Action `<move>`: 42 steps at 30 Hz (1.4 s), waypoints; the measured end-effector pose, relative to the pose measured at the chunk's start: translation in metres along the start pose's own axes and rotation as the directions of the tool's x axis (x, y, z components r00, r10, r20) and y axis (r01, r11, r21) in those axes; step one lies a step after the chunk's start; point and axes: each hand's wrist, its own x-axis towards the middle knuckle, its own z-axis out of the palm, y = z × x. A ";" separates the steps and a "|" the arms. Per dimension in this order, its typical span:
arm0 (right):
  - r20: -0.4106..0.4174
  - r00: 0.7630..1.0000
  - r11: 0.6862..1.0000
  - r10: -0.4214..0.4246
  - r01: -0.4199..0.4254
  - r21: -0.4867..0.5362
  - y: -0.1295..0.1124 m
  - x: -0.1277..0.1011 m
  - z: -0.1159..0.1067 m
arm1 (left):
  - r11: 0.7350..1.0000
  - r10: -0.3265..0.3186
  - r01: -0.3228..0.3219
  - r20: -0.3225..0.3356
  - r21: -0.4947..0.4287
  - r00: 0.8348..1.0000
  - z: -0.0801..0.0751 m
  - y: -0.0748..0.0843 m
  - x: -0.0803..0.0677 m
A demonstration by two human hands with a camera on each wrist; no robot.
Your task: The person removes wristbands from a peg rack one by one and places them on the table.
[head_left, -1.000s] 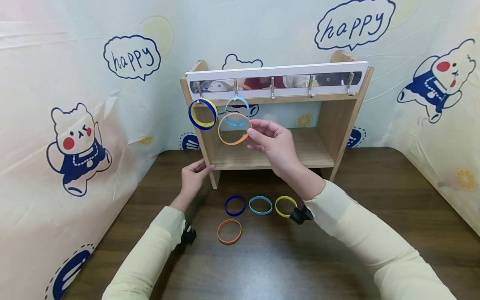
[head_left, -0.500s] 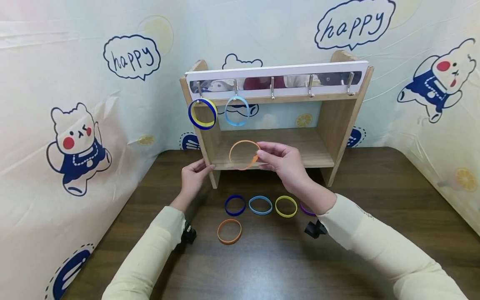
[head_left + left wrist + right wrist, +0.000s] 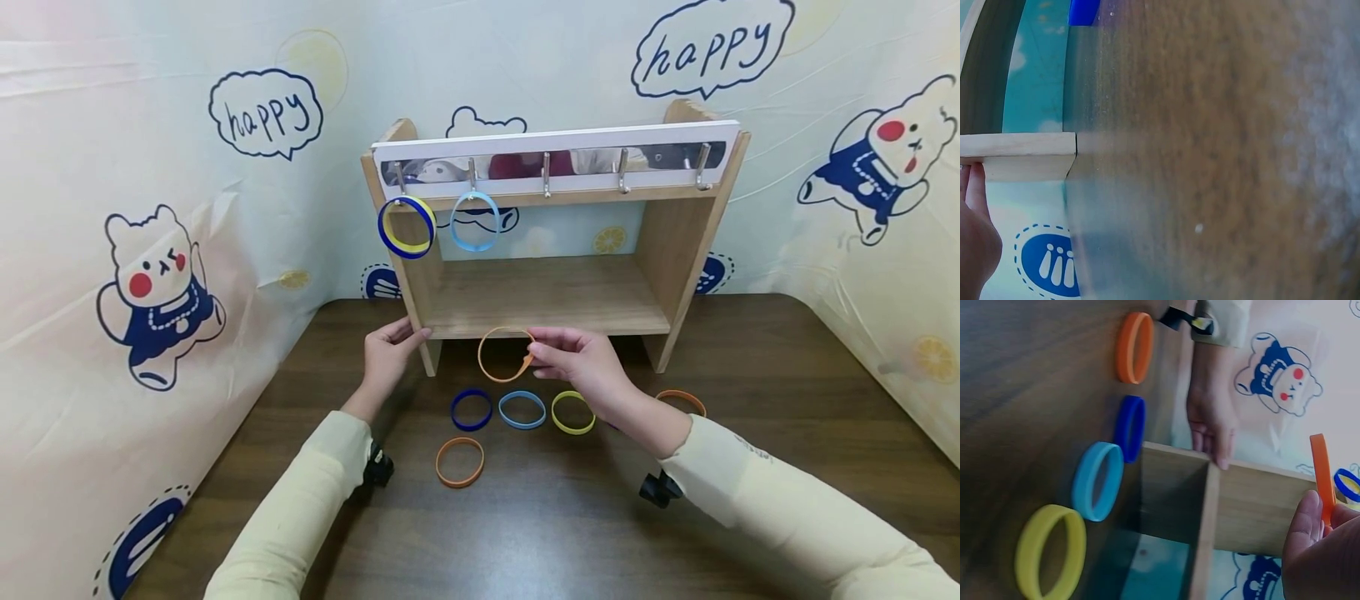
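My right hand (image 3: pixel 588 367) pinches an orange silicone wristband (image 3: pixel 481 358) between thumb and fingers, just in front of the shelf's lower board. My left hand (image 3: pixel 386 362) grips the lower left side panel of the small wooden shelf (image 3: pixel 540 304). From the shelf's leftmost hook hang a dark blue wristband (image 3: pixel 381 233) and a yellow one behind it. A light blue wristband (image 3: pixel 453 229) hangs from the second hook. In the right wrist view the held orange wristband (image 3: pixel 1320 465) stands nearly edge-on. The left wrist view catches only part of the left hand (image 3: pixel 979 240).
On the table (image 3: pixel 540 517) lie dark blue (image 3: pixel 453 417), light blue (image 3: pixel 522 427) and yellow (image 3: pixel 572 432) wristbands in a row. An orange wristband (image 3: pixel 459 486) lies nearer. Another orange wristband (image 3: pixel 684 395) is partly behind the right forearm. Three further hooks hold nothing.
My right hand has moved down and right with the orange wristband, from beside the hanging light blue one to the shelf's lower front edge. The left hand stays on the side panel.
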 end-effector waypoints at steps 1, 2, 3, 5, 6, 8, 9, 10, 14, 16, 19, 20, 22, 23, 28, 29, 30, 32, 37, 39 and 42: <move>0.001 1.000 1.000 0.001 -0.001 -0.005 0.003 -0.001 -0.001 | 1.000 -0.006 0.006 0.003 -0.009 1.000 0.000 0.002 0.000; 0.005 1.000 1.000 0.002 -0.002 -0.010 0.006 -0.002 -0.003 | 1.000 -0.007 0.007 0.008 -0.017 1.000 0.000 0.005 -0.001; 0.010 1.000 1.000 0.002 -0.001 -0.011 0.009 -0.003 -0.004 | 1.000 -0.009 0.009 0.013 -0.024 1.000 0.000 0.008 -0.002; 0.018 1.000 1.000 0.008 -0.008 -0.022 0.014 -0.006 -0.007 | 0.999 -0.009 0.010 0.022 -0.031 1.000 0.000 0.016 -0.004; 0.025 1.000 0.999 0.008 -0.007 -0.031 0.017 -0.007 -0.008 | 0.999 -0.007 0.008 0.027 -0.033 1.000 0.000 0.020 -0.006; 0.031 0.999 0.999 0.025 -0.024 -0.035 0.023 -0.010 -0.010 | 1.000 -0.003 0.004 0.033 -0.027 0.999 0.000 0.025 -0.008; 0.032 0.999 0.999 0.034 -0.032 -0.040 0.026 -0.011 -0.011 | 1.000 -0.009 0.010 0.032 -0.026 0.999 0.000 0.026 -0.008; 0.038 0.998 0.998 0.040 -0.038 -0.051 0.029 -0.013 -0.012 | 1.000 -0.017 0.018 0.030 -0.025 0.999 0.000 0.026 -0.008; 0.037 0.996 0.994 0.086 -0.083 -0.077 0.039 -0.019 -0.014 | 1.000 -0.024 0.024 0.016 -0.016 1.000 -0.001 0.012 -0.004; 0.041 0.994 0.991 0.099 -0.094 -0.093 0.044 -0.022 -0.015 | 1.000 -0.015 0.015 0.005 -0.010 1.000 -0.001 0.003 -0.002; 0.052 0.992 0.988 0.115 -0.109 -0.107 0.051 -0.027 -0.016 | 1.000 0.008 -0.008 -0.001 -0.002 1.000 0.000 -0.002 0.000; 0.060 0.991 0.987 0.118 -0.111 -0.113 0.054 -0.029 -0.017 | 1.000 0.010 -0.010 -0.003 0.000 1.000 0.000 -0.003 0.000; 0.065 0.989 0.986 0.132 -0.124 -0.115 0.058 -0.031 -0.018 | 1.000 0.009 -0.009 -0.001 0.004 1.000 0.000 -0.003 0.001; 0.067 0.988 0.985 0.139 -0.130 -0.116 0.060 -0.032 -0.019 | 1.000 0.007 -0.007 -0.001 0.005 1.000 0.000 -0.002 0.000; 0.077 0.983 0.979 0.164 -0.153 -0.131 0.068 -0.037 -0.020 | 1.000 -0.025 0.025 0.007 -0.018 1.000 0.000 0.002 0.000; 0.082 0.982 0.979 0.168 -0.156 -0.135 0.069 -0.039 -0.020 | 0.999 -0.029 0.030 0.009 -0.022 1.000 -0.001 0.004 0.000; 0.087 0.981 0.978 0.172 -0.159 -0.138 0.071 -0.040 -0.020 | 0.999 -0.032 0.032 0.014 -0.024 0.999 -0.001 0.006 0.000; 0.095 0.979 0.976 0.182 -0.167 -0.141 0.074 -0.043 -0.021 | 0.999 -0.029 0.030 0.023 -0.031 0.999 -0.001 0.009 -0.001; 0.093 0.972 0.970 0.215 -0.202 -0.135 0.082 -0.047 -0.020 | 0.999 -0.040 0.041 0.023 -0.030 0.999 0.000 0.008 -0.001; 0.090 0.970 0.968 0.226 -0.213 -0.133 0.085 -0.048 -0.020 | 0.999 -0.037 0.038 0.014 -0.025 0.999 0.000 0.006 -0.001; 0.090 0.967 0.966 0.237 -0.225 -0.131 0.089 -0.049 -0.020 | 1.000 -0.011 0.011 0.007 -0.013 1.000 0.001 0.001 0.000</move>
